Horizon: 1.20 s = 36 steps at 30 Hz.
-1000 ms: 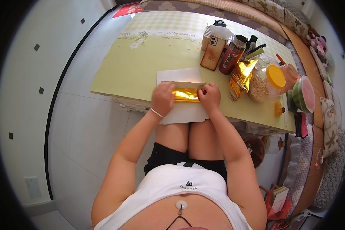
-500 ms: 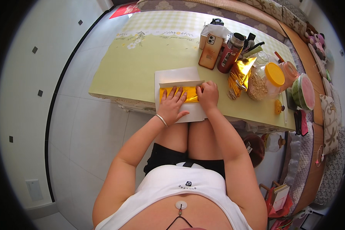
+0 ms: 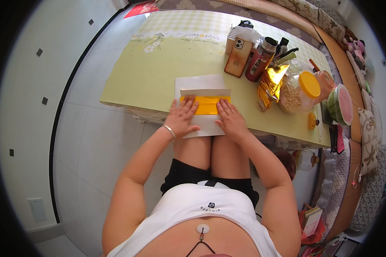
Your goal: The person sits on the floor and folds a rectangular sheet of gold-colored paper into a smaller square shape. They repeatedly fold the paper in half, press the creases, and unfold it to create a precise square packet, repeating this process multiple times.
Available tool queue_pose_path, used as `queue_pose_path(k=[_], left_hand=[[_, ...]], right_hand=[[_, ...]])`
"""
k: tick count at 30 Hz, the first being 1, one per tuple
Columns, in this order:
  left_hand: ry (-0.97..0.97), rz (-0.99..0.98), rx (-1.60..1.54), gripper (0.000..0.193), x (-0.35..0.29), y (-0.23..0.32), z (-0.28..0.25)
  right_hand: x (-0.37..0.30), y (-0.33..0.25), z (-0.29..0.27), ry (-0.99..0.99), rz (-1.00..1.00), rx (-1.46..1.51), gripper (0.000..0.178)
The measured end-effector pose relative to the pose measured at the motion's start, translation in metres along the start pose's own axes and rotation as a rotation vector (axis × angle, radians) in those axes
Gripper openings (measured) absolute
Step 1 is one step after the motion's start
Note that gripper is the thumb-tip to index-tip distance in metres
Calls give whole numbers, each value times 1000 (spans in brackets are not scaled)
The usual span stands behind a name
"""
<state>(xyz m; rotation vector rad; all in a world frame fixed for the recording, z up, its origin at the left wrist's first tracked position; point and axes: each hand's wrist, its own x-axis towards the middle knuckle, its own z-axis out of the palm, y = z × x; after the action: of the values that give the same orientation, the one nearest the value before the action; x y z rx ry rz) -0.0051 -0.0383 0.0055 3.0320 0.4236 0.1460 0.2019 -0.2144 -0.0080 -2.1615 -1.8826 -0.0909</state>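
Note:
A strip of shiny gold foil (image 3: 207, 106) lies across white paper (image 3: 210, 125) at the table's near edge. The paper's far part carries a raised or folded edge (image 3: 205, 92) just beyond the foil. My left hand (image 3: 183, 117) rests flat on the foil's left end, fingers stretched out. On the right end, my right hand (image 3: 230, 118) lies with its fingers extended over foil and paper. Neither hand grasps anything.
Right of the paper stand a phone (image 3: 238, 58), a dark red flask (image 3: 260, 62), a stack of gold foil (image 3: 272, 81), a yellow-lidded jar (image 3: 302, 91) and a cut watermelon (image 3: 340, 105). The yellow-green table (image 3: 158, 77) ends near my lap.
My right hand has gone from closed at the foil's right end to spread flat there. My left hand has slid a little left, and more of the foil's middle shows.

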Motion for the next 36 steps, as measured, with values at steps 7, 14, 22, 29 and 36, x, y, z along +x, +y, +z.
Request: queue_pose_path(k=[7,14,22,29,36], left_hand=[[-77,-77,89,90,-8,-18,-27],[331,58,16,21,32,21,-25],[449,165,22,11,55,41,-1],[408,107,-45,16,52,51,-18],[565,-19,-182,11,47,57,0]], right_hand=[[11,17,-36,-21,-153,-133,42],[25,15,-37,-17,-212,-224,19],[24,-5,-59,58,-146,-13,12],[27,6,-33,160,-180,-83,7],[19,-8,-26,283,22,305,10]])
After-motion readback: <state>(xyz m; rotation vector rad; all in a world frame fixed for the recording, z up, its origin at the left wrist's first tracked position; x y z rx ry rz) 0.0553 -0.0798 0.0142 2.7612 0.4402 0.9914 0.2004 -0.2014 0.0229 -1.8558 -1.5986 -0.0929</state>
